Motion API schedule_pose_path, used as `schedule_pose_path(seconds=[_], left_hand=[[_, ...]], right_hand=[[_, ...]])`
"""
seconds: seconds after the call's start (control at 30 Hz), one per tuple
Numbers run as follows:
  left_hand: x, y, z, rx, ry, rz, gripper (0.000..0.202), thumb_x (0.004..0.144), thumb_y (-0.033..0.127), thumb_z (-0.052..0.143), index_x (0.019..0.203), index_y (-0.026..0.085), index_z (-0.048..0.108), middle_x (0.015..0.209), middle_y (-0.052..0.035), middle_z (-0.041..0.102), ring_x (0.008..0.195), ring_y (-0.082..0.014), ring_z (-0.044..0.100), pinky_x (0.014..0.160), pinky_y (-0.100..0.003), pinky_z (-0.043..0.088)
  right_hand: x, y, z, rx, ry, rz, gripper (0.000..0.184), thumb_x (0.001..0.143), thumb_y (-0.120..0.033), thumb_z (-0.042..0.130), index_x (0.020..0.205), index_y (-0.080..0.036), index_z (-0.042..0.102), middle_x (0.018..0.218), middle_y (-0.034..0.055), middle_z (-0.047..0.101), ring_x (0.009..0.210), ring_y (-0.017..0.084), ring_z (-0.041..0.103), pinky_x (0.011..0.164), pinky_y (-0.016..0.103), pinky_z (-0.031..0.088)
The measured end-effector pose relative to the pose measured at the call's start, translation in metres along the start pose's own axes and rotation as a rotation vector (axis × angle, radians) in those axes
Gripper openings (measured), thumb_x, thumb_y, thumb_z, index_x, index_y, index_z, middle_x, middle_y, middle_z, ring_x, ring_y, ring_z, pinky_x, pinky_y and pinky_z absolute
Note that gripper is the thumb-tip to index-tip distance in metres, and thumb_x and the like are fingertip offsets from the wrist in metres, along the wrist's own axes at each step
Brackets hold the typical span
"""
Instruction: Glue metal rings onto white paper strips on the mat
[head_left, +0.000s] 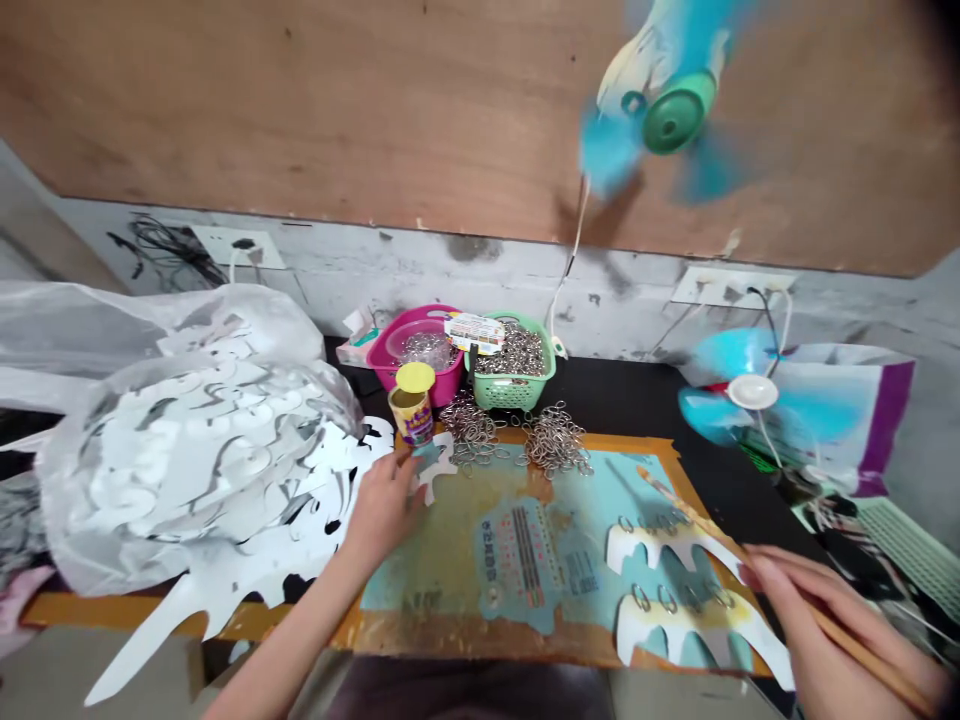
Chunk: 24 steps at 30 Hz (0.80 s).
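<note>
My left hand [384, 505] is at the left of the blue mat, fingers curled at the edge of a white cutout [444, 462]; part of that piece is hidden behind the fingers. My right hand [832, 620] grips a long, thin wooden stick [679, 502], its far end pointing up and left over the mat. Below the stick lie two white toothed cutouts, an upper one [667, 548] and a lower one [712, 635], each with several metal rings along its top edge. Yellowish smears show on the lower piece.
A plastic bag [67, 500] of white cutouts spills over at left. Behind the mat [622, 480] are loose metal rings [556, 440], a yellow-lidded can [412, 405], a pink basket [382, 365] and a green basket [510, 390]. Fans spin above [675, 115] and at right [752, 392].
</note>
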<state>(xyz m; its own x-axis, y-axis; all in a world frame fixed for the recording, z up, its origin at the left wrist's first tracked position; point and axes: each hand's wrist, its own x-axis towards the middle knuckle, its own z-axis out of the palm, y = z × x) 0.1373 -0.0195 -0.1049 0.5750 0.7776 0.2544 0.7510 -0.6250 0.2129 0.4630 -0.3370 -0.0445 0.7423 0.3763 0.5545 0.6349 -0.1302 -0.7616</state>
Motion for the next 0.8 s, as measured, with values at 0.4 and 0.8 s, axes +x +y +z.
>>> schedule_pose_path(seconds=[0.4,0.8], left_hand=[[-0.022,0.042,-0.049,0.011,-0.167,0.046,0.026,0.092,0.011,0.043,0.108,0.022,0.061,0.111,-0.0086,0.066,0.095,-0.0242,0.067,0.075,-0.032,0.051],[-0.080,0.095,-0.002,-0.315,-0.476,0.297,0.048,0.081,0.046,0.071,0.121,0.023,0.058,0.109,-0.0126,0.066,0.101,-0.0300,0.063,0.091,-0.043,0.053]], right_hand=[[0.060,-0.133,0.196,0.523,-0.626,-0.150,0.023,0.088,-0.042,0.068,0.087,-0.020,0.074,0.080,0.0067,0.073,0.071,0.020,0.068,0.062,0.029,0.057],[0.041,-0.174,0.319,0.441,-0.753,-0.413,0.026,0.090,-0.042,0.061,0.082,-0.020,0.072,0.075,0.0048,0.074,0.065,0.019,0.070,0.064,0.030,0.057]])
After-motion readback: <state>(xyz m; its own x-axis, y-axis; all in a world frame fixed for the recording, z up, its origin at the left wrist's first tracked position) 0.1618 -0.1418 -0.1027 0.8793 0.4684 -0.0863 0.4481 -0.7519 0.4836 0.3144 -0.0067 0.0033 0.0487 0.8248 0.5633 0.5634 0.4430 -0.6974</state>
